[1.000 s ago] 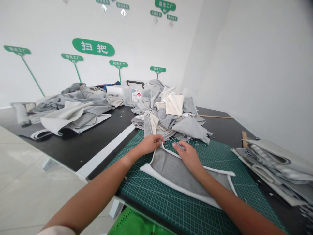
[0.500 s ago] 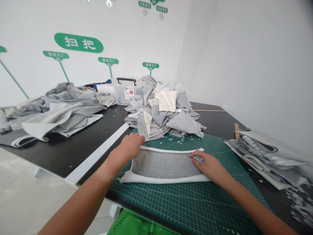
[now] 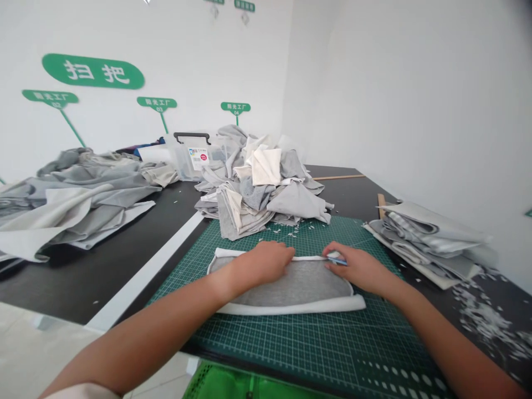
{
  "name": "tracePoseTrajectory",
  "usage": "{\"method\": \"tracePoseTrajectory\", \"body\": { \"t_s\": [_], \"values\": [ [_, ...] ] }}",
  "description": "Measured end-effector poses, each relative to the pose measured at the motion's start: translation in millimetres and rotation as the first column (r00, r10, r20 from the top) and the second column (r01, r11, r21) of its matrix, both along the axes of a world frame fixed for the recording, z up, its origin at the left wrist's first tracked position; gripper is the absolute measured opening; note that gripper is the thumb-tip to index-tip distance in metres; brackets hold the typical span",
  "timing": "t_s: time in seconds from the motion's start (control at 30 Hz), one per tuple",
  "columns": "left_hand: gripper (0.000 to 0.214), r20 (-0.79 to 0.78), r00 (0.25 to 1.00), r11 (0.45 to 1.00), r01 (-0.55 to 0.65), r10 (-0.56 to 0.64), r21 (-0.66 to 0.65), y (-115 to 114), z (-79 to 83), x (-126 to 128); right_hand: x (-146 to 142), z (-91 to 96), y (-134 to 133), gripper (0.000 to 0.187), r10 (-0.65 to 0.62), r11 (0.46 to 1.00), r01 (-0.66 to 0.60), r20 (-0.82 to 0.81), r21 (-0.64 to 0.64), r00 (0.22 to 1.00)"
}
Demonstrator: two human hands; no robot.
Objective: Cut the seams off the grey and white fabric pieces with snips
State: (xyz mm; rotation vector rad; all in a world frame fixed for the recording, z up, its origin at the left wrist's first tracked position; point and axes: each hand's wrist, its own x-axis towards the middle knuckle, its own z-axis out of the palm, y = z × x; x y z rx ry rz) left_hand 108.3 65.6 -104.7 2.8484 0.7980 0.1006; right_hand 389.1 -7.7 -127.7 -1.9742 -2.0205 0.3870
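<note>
A grey fabric piece (image 3: 291, 285) with a white edging strip (image 3: 291, 308) lies flat on a green cutting mat (image 3: 291, 343). My left hand (image 3: 266, 263) rests on its upper edge, palm down, holding nothing. My right hand (image 3: 357, 269) is at the upper right end of the same edge, pinching a small blue-handled blade tool (image 3: 338, 261) against the white strip. The tool's tip is hidden by my fingers. Only a short gap of white edge separates my two hands.
A large heap of grey and cream fabric offcuts (image 3: 257, 188) stands just beyond the mat, with small white snippets around it. A folded stack (image 3: 419, 241) lies to the right, a loose fabric pile (image 3: 78, 205) to the left, and a plastic box (image 3: 191, 158) at the back.
The fabric piece has turned and now lies lengthwise across the mat. My hands have come closer together along its upper edge. The whole view has swung to the left.
</note>
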Motion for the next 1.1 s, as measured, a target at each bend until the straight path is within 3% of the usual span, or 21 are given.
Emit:
{"method": "tracePoseTrajectory", "body": {
  "t_s": [0.2,0.4,0.53,0.67,0.77,0.87,0.97,1.1],
  "values": [
    [0.018,-0.036,0.998,0.999,-0.047,0.048,0.019,5,-0.1,3,18,-9.6,11,0.027,-0.105,0.994,0.104,0.033,0.029,0.994],
    [0.026,0.159,0.987,0.999,0.004,-0.011,0.041,11,1.5,31,3,7.3,7,0.033,0.075,0.997,-0.066,-0.236,0.045,0.969],
    [0.027,0.343,0.937,0.979,0.122,-0.059,-0.164,16,-17.5,51,-6,13.8,3,0.052,0.059,0.998,-0.062,-0.364,0.004,0.93],
    [0.033,0.544,0.839,0.909,0.243,-0.022,-0.338,21,-34.0,53,-9,13.5,2,0.044,0.049,0.999,-0.04,-0.483,0.03,0.874],
    [0.047,0.556,0.831,0.85,0.307,-0.02,-0.428,27,-36.1,47,-12,13.2,1,0.04,0.018,1.0,-0.008,-0.561,0.021,0.828],
    [0.053,0.51,0.859,0.827,0.313,-0.037,-0.467,30,-34.9,44,-14,11.4,1,0.042,-0.032,0.999,0.009,-0.644,-0.039,0.764],
    [0.051,0.496,0.868,0.856,0.274,-0.024,-0.438,25,-35.8,44,-16,6.7,1,0.043,-0.04,0.999,0.005,-0.702,-0.051,0.711],
    [0.034,0.537,0.837,0.947,0.08,0.107,-0.312,11,-37.7,46,-17,1.5,2,0.041,-0.02,1.0,0.005,-0.743,-0.023,0.669]
  ]
}}
